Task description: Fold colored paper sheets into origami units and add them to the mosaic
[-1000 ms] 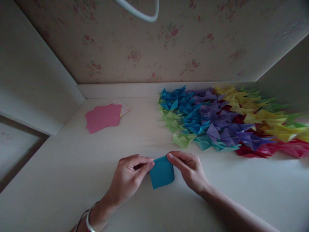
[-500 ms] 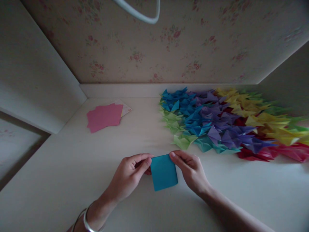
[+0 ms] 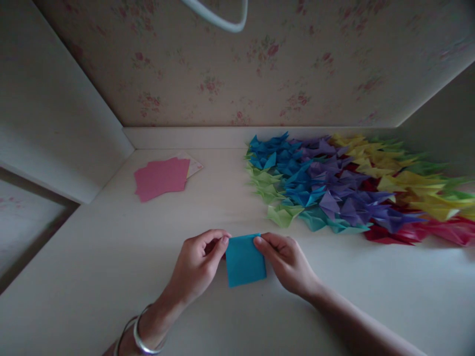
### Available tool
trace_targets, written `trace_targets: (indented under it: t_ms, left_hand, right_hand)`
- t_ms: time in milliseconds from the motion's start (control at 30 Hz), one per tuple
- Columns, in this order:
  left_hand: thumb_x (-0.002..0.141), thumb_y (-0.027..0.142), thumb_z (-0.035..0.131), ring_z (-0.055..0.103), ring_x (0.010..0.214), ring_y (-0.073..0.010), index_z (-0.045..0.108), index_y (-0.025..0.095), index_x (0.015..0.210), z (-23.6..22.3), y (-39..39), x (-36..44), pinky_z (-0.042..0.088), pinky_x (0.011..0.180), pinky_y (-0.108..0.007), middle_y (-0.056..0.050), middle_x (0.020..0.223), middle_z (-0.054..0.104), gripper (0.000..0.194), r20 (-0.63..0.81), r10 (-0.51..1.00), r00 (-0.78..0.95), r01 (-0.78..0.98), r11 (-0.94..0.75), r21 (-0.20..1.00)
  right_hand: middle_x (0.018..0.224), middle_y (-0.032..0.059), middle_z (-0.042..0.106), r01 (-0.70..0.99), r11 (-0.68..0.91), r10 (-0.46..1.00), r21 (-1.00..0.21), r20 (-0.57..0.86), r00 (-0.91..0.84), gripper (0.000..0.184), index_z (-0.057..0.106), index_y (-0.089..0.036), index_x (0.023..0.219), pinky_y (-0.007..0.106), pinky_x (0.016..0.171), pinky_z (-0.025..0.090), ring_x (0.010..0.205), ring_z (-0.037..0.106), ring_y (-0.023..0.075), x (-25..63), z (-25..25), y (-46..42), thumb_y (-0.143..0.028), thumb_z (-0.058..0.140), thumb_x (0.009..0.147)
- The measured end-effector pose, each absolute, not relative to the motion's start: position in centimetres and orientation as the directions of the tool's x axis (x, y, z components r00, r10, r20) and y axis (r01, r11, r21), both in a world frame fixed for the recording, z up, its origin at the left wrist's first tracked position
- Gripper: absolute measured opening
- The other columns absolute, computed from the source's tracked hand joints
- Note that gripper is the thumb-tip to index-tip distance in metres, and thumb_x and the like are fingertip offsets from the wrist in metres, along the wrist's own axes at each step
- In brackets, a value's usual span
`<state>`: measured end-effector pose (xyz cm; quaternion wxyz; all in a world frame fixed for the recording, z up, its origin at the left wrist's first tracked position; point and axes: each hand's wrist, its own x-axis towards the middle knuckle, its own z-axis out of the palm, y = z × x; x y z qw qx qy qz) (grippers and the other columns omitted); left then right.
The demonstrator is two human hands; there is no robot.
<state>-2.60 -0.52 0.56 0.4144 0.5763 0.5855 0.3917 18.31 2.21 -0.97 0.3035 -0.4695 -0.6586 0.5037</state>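
A blue square of folded origami paper [image 3: 245, 262] is held up between both hands, above the near part of the white table. My left hand [image 3: 202, 259] pinches its upper left corner between thumb and fingers; the fingertips behind are partly hidden. On the other side, my right hand [image 3: 287, 259] grips the upper right corner, its thumb lying over the front of the paper. Bangles [image 3: 143, 331] circle my left wrist.
Pink paper sheets [image 3: 161, 179] lie at the back left of the white table [image 3: 111, 277], over a pale patterned piece [image 3: 195, 167]. Many folded paper cranes [image 3: 330, 183] in rows of colours cover the back right. A white cable [image 3: 222, 20] hangs before the flowered wall.
The blue paper has shifted slightly left and up. My right thumb has moved inward over its front, while my left hand still pinches the left corner.
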Motion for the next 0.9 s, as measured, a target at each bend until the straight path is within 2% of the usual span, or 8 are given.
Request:
trace_targets:
  t_ms: [100,200,267,367,533,733,833,900]
  left_hand:
    - [0.095,0.032,0.057,0.071,0.071,-0.017,0.075,0.019,0.093,0.81,-0.67,-2.32,0.054,0.06,-0.021,-0.004,0.084,0.078,0.022,0.022,0.998,0.058,0.462,-0.047,0.886]
    - [0.096,0.029,0.055,0.072,0.077,-0.0168,0.074,0.021,0.096,0.89,-0.95,-1.97,0.053,0.067,-0.021,-0.004,0.09,0.079,0.02,0.102,0.982,0.16,0.521,-0.172,0.836]
    - [0.098,0.028,0.053,0.071,0.075,-0.0161,0.073,0.022,0.093,0.82,-1.09,-1.88,0.052,0.07,-0.021,-0.003,0.086,0.078,0.021,0.127,0.97,0.205,0.543,-0.221,0.81]
    - [0.1,0.03,0.049,0.065,0.065,-0.0144,0.068,0.02,0.087,0.69,-1.14,-1.94,0.048,0.064,-0.021,-0.001,0.075,0.072,0.025,0.12,0.979,0.166,0.578,-0.195,0.793]
    - [0.102,0.035,0.043,0.06,0.063,-0.0141,0.062,0.019,0.088,0.65,-0.9,-1.93,0.044,0.061,-0.022,0.0,0.072,0.065,0.029,0.064,0.99,0.124,0.589,-0.125,0.798]
    - [0.101,0.04,0.044,0.06,0.064,-0.0138,0.063,0.021,0.087,1.03,-0.73,-1.99,0.043,0.061,-0.022,0.002,0.071,0.065,0.031,-0.031,0.98,0.197,0.59,-0.093,0.802]
    - [0.101,0.039,0.046,0.063,0.066,-0.014,0.065,0.022,0.102,1.07,-0.85,-2.03,0.044,0.062,-0.022,0.002,0.073,0.068,0.026,-0.049,0.966,0.253,0.592,-0.115,0.797]
    - [0.101,0.037,0.045,0.064,0.067,-0.0141,0.066,0.022,0.102,0.96,-0.97,-1.97,0.044,0.064,-0.022,0.002,0.074,0.068,0.026,-0.044,0.953,0.298,0.607,-0.153,0.78]
  right_hand:
    - [0.061,-0.0051,0.031,0.321,0.075,0.907,-0.944,-0.069,-0.416,0.047,0.04,-0.02,0.062,0.025,0.05,0.024,0.056,0.03,0.0111,18.34,-0.91,2.21,-0.049,0.046,0.098]
    - [0.06,-0.0051,0.031,0.323,0.083,0.874,-0.943,-0.087,-0.477,0.047,0.042,-0.02,0.061,0.025,0.049,0.024,0.055,0.03,0.0111,18.21,-0.82,2.12,-0.05,0.046,0.098]
    - [0.06,-0.0053,0.03,0.331,0.085,0.861,-0.94,-0.097,-0.499,0.047,0.04,-0.02,0.061,0.025,0.049,0.023,0.055,0.029,0.011,18.09,-0.72,2.04,-0.05,0.046,0.098]
    - [0.061,-0.0054,0.028,0.334,0.082,0.835,-0.939,-0.118,-0.538,0.046,0.038,-0.021,0.062,0.026,0.049,0.022,0.056,0.028,0.0107,17.99,-0.57,1.96,-0.048,0.046,0.098]
    - [0.06,-0.006,0.026,0.354,0.091,0.817,-0.931,-0.133,-0.561,0.046,0.034,-0.021,0.062,0.026,0.049,0.021,0.055,0.026,0.0104,18.17,-0.42,1.95,-0.047,0.044,0.1]
    - [0.059,-0.0062,0.027,0.369,0.118,0.79,-0.922,-0.138,-0.597,0.046,0.034,-0.021,0.061,0.026,0.049,0.022,0.054,0.027,0.0102,18.45,-0.36,2.04,-0.043,0.044,0.1]
    - [0.058,-0.0063,0.03,0.352,0.142,0.742,-0.925,-0.136,-0.656,0.045,0.037,-0.02,0.061,0.025,0.048,0.023,0.054,0.028,0.0094,18.39,-0.43,1.94,-0.04,0.045,0.1]
    - [0.057,-0.0065,0.032,0.342,0.15,0.725,-0.927,-0.132,-0.676,0.044,0.038,-0.019,0.061,0.024,0.048,0.023,0.053,0.029,0.0088,18.32,-0.56,1.82,-0.038,0.047,0.099]
